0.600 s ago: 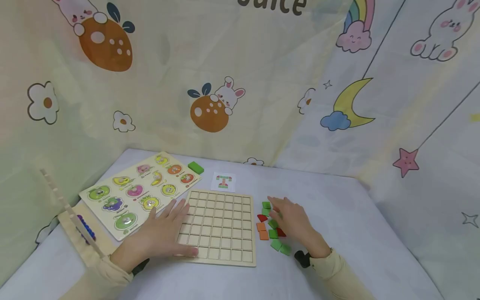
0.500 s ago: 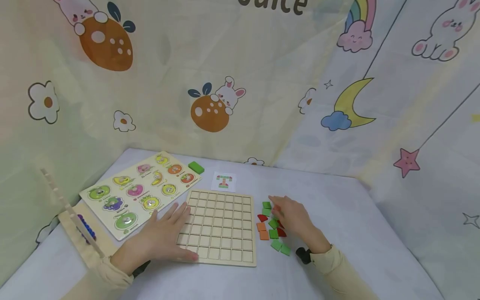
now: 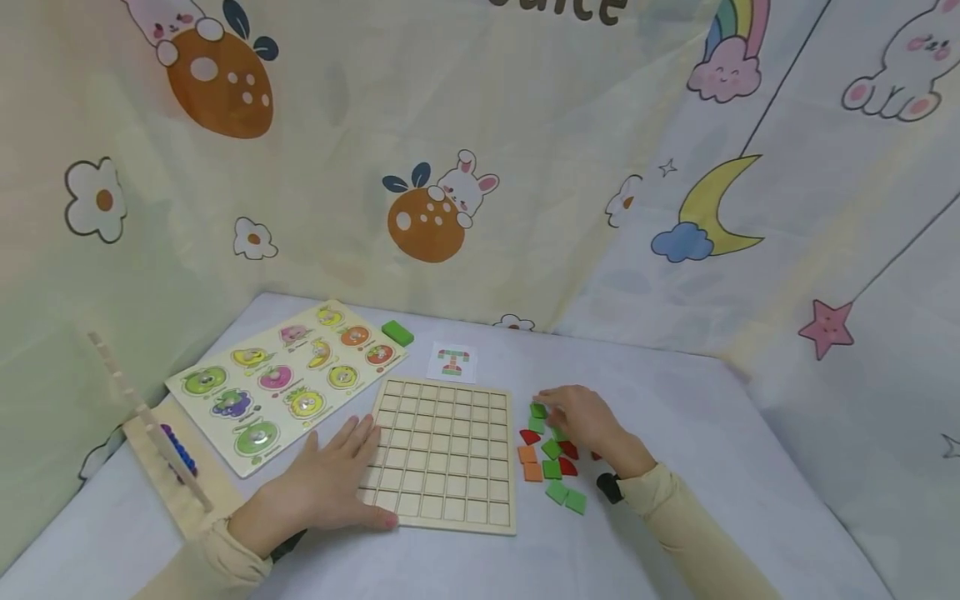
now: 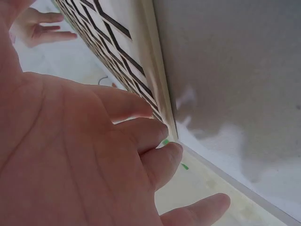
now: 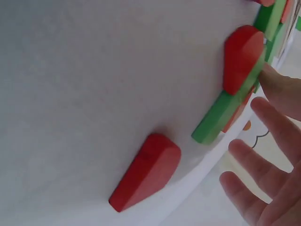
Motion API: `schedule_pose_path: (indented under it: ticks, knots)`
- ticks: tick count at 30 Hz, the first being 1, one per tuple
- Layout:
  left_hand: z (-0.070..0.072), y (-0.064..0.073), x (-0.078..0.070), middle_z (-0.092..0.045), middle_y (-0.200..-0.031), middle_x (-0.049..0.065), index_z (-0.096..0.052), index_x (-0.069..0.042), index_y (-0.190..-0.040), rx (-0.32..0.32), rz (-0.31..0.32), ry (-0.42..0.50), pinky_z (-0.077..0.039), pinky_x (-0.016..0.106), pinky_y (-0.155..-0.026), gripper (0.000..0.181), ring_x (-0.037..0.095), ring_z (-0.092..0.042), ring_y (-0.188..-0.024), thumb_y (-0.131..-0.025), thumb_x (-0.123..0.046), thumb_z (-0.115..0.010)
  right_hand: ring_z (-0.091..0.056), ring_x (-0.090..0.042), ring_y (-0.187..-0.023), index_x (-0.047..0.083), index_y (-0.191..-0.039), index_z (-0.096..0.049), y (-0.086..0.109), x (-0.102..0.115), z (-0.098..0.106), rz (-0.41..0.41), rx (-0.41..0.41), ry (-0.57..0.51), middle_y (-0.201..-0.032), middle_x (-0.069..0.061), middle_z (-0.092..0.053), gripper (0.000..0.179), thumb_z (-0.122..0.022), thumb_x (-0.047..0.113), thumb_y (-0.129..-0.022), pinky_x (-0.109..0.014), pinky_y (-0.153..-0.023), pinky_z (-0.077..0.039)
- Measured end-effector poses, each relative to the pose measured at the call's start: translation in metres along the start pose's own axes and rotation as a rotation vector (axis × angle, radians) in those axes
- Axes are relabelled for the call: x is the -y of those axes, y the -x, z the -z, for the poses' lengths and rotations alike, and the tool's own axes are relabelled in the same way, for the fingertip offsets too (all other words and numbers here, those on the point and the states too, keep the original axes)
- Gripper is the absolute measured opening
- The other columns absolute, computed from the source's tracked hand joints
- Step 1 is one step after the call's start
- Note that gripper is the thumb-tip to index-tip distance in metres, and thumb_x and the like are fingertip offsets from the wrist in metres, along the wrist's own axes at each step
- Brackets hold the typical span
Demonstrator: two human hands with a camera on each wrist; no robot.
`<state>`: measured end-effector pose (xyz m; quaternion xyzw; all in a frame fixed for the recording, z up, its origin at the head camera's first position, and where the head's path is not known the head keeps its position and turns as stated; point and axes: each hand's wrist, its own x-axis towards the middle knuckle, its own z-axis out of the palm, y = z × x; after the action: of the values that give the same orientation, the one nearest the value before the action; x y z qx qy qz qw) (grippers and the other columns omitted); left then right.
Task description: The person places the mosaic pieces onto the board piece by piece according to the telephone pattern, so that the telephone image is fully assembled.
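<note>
Head view: spread left fingers (image 3: 362, 435) touch a gridded wooden board (image 3: 452, 456); parted right fingers (image 3: 561, 397), grip unclear, overhang square green tiles (image 3: 536, 426).

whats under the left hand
The left hand covers part of the board in the head view: the left edge's far end shows, but the near left corner and anything else beneath that hand are hidden.

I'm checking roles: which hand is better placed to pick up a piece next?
Probably the right hand: it is at the coloured pieces, while the left hand lies at the left edge of the wooden grid, across from them.
</note>
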<state>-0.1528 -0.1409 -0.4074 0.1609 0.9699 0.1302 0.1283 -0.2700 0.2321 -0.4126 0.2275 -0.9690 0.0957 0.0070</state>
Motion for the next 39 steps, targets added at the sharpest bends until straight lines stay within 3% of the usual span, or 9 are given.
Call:
schedule_pose_path:
  ticks: [13,23,28,34,39]
  knots:
    - [-0.0048,-0.0014,0.0003,-0.021,-0.169,0.025,-0.029,0.008,-0.157,-0.021,0.001,0.007,-0.013,0.083,-0.112,0.126,0.047,-0.02,-0.157,-0.075,-0.078,-0.071,-0.067,-0.034,-0.125,0.012,-0.126,-0.075,-0.0042,0.0023,-0.0054,0.0,-0.007,0.053,-0.131,-0.006,-0.073,0.038,-0.075,0.003,-0.09,-0.049,-0.102,-0.055]
    - [-0.0056,-0.0015,-0.0005,-0.022,-0.169,0.025,-0.029,0.008,-0.157,-0.02,0.004,-0.004,-0.014,0.083,-0.112,0.126,0.046,-0.021,-0.157,-0.075,-0.078,-0.071,-0.075,-0.025,-0.107,0.012,-0.114,-0.08,-0.0037,0.0037,-0.0084,0.038,-0.093,0.147,-0.113,-0.004,-0.08,0.03,-0.075,-0.002,-0.088,-0.042,-0.091,-0.061]
    - [-0.0054,-0.0006,-0.0015,-0.022,-0.169,0.026,-0.03,0.008,-0.157,-0.024,0.001,-0.004,-0.013,0.083,-0.112,0.126,0.046,-0.021,-0.157,-0.075,-0.078,-0.071,-0.074,-0.026,-0.099,0.012,-0.11,-0.082,-0.0049,0.0033,-0.009,0.061,-0.092,0.192,-0.106,-0.004,-0.08,0.03,-0.078,-0.002,-0.085,-0.041,-0.088,-0.061]
    - [-0.0067,-0.0007,-0.0003,-0.022,-0.169,0.025,-0.03,0.008,-0.157,-0.029,0.001,-0.003,-0.014,0.083,-0.112,0.126,0.045,-0.021,-0.157,-0.074,-0.078,-0.071,-0.073,-0.026,-0.097,0.012,-0.11,-0.081,-0.0045,0.0033,-0.0049,0.081,-0.068,0.195,-0.105,-0.007,-0.079,0.027,-0.078,-0.001,-0.086,-0.042,-0.087,-0.06]
    - [-0.0077,-0.0012,0.0006,-0.023,-0.168,0.025,-0.03,0.008,-0.157,-0.033,-0.005,-0.002,-0.014,0.084,-0.112,0.126,0.046,-0.022,-0.157,-0.074,-0.079,-0.071,-0.072,-0.028,-0.097,0.007,-0.113,-0.08,-0.0041,0.0028,-0.0003,0.089,-0.101,0.18,-0.107,-0.01,-0.078,0.028,-0.077,-0.001,-0.087,-0.043,-0.087,-0.06]
